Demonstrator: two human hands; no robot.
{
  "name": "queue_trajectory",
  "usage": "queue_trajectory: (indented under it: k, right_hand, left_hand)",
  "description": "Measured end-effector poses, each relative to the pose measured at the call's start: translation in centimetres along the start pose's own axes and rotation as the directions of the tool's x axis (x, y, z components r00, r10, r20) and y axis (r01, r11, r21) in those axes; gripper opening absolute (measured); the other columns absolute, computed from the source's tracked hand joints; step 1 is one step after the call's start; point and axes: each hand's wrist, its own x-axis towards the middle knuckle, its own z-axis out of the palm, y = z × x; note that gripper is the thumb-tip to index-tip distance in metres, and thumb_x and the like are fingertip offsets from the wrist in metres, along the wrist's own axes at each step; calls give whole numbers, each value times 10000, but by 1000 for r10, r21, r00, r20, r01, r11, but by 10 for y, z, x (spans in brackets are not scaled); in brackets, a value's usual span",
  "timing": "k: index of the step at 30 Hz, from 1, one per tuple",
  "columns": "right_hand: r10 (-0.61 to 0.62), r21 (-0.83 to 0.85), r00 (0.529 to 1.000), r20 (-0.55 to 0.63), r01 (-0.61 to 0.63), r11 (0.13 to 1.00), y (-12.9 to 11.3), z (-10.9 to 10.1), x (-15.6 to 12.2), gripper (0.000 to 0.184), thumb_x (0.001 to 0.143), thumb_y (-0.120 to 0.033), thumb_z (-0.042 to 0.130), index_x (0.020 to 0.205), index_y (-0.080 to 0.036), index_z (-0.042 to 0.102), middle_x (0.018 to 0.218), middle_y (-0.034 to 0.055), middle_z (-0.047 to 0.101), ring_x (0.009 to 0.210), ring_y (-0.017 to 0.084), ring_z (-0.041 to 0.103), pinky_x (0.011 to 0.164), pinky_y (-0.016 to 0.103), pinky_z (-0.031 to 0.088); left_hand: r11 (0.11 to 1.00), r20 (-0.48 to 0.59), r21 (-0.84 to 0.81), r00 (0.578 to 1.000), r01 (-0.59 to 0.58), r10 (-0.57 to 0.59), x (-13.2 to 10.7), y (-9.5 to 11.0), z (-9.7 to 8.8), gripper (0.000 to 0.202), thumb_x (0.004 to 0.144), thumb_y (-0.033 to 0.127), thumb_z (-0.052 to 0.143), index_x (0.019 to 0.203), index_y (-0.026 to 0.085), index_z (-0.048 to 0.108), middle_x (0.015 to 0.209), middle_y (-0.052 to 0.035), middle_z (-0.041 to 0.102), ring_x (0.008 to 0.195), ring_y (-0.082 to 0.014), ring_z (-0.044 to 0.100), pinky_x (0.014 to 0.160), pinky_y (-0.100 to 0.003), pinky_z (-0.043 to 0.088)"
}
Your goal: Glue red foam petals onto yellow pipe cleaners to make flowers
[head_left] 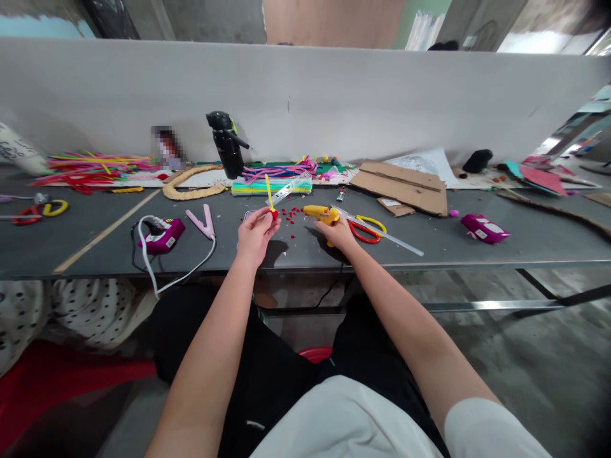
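My left hand point(255, 236) is closed in a pinch on a yellow pipe cleaner point(268, 191) that points upward, with a small red piece point(273, 214) at its lower end by the fingertips. Wrapped round the handle of a yellow glue gun point(321, 212) is my right hand point(338, 233). The gun's nozzle points left, toward the red piece, with a gap between them. Small red scraps point(290, 215) lie scattered on the table between both hands. Just right of my right hand are scissors point(366, 230) with red and yellow handles and a clear ruler point(401, 242).
Behind my hands lie bundled coloured pipe cleaners point(272, 186) and a black bottle point(228, 145). Cardboard point(403, 187) rests at the back right. To the left are a pink flat iron point(203, 222) and a purple power strip point(163, 235) with a white cord; a purple packet point(484, 228) sits far right.
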Motion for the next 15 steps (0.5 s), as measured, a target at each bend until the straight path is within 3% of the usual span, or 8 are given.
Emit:
queue_trajectory:
  k: [4,8,15]
  right_hand:
    - [25,-213,999,-41,-34,976,2,-18,13,379,718,-551,663,779,-177,666,692,48,614,763,230,593,707,322,445]
    - [19,-552,994,-105,-74,831,5,-23,28,490,765,-627,614,886,-161,706,881,128,696,885,281,635,744,341,463]
    - [12,-628,993,-120,-85,773,6,-22,34,589,770,-706,569,959,-165,704,1013,159,709,968,316,648,762,371,480]
  left_hand:
    - [1000,11,-26,1000,2,-2,0,0,0,275,688,250,859,932,179,752,915,-53,736,817,-157,724,837,-308,581]
    - [999,39,-50,999,0,2,-2,-1,3,246,681,233,862,895,171,757,904,-44,739,819,-136,712,886,-313,567]
    - [999,55,-49,999,4,-1,-2,-1,1,256,660,196,871,886,175,752,889,-31,738,801,-121,704,840,-279,573]
